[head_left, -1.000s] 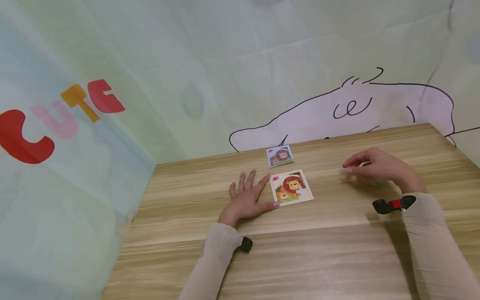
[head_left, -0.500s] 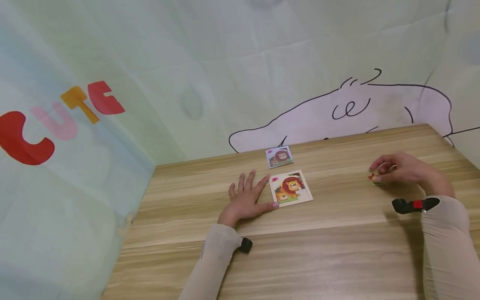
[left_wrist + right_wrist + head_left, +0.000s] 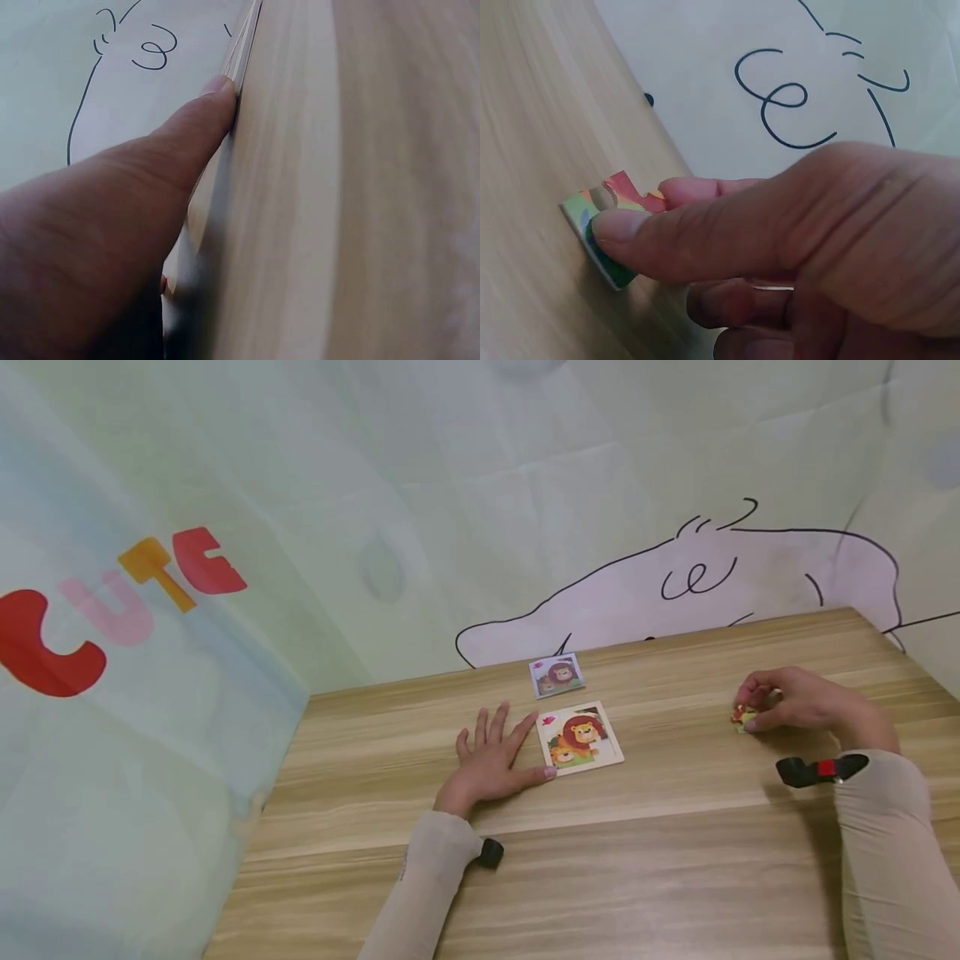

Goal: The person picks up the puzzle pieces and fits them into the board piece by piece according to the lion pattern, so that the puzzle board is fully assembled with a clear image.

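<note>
A square lion puzzle (image 3: 581,737) lies flat on the wooden table, with a pale gap at its lower right corner. My left hand (image 3: 491,768) rests on the table with fingers spread, thumb and index finger touching the puzzle's left edge. In the left wrist view the thumb (image 3: 180,150) lies along the frame's thin edge. Off to the right, my right hand (image 3: 806,706) pinches a puzzle piece (image 3: 592,206) between thumb and fingers. This piece is green, red and yellow, tilted just over the table; part of it is hidden behind the thumb.
Behind the puzzle, near the table's back edge, lies a small card (image 3: 556,675) with the same lion picture. The wooden table (image 3: 637,860) meets a fabric backdrop (image 3: 412,485) with printed letters and line drawings.
My right hand has moved to the right, closed its fingers on the puzzle piece and lifted it slightly, shifting a little back left. My left hand has stayed by the puzzle.
</note>
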{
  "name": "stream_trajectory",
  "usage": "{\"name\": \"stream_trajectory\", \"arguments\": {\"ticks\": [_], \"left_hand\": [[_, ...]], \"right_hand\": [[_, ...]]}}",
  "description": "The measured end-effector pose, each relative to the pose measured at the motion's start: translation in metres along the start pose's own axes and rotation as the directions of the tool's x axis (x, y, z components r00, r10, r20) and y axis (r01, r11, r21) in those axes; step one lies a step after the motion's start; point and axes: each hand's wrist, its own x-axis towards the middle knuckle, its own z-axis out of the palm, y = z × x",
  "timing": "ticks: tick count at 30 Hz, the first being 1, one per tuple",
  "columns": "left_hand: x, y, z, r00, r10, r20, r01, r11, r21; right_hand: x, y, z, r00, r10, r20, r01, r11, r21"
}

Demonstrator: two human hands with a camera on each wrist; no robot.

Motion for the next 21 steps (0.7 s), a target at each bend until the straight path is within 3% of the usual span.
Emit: {"name": "stream_trajectory", "arguments": {"ticks": [9,21], "left_hand": [[0.000,-0.001,0.001,1.000,0.002,0.002,-0.002,1.000,0.007],[-0.001,-0.001,0.000,0.999,0.026,-0.023,-0.027,1.000,-0.006]], "right_hand": [[0.009,-0.022,0.008,0.999,-0.031,-0.044,0.036,0.990,0.134],[0.015,-0.049,0.012,0.988,-0.039,-0.148,0.083,0.950,0.301]]}}
